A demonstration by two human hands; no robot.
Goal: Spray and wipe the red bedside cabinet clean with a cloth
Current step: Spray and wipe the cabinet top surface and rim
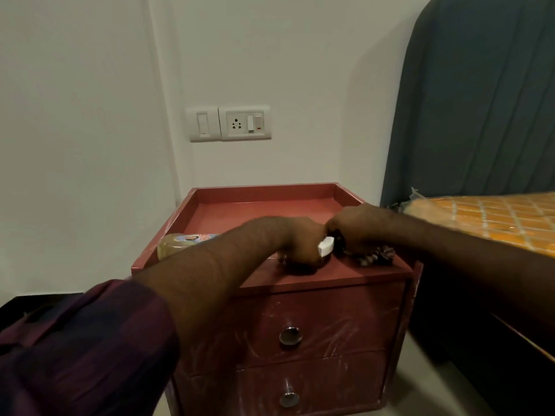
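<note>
The red bedside cabinet has a raised rim round its top and two drawers with metal knobs. A spray bottle with a yellowish body lies tilted across the top, and its white nozzle points right. My left hand grips the bottle near its neck, and my forearm hides the bottle's middle. My right hand is right beside the nozzle and holds a dark crumpled cloth on the cabinet's front right corner.
A wall switch and socket plate sits above the cabinet. To the right stand a blue-grey padded headboard and a bed with an orange quilted mattress. A dark object lies low at the left.
</note>
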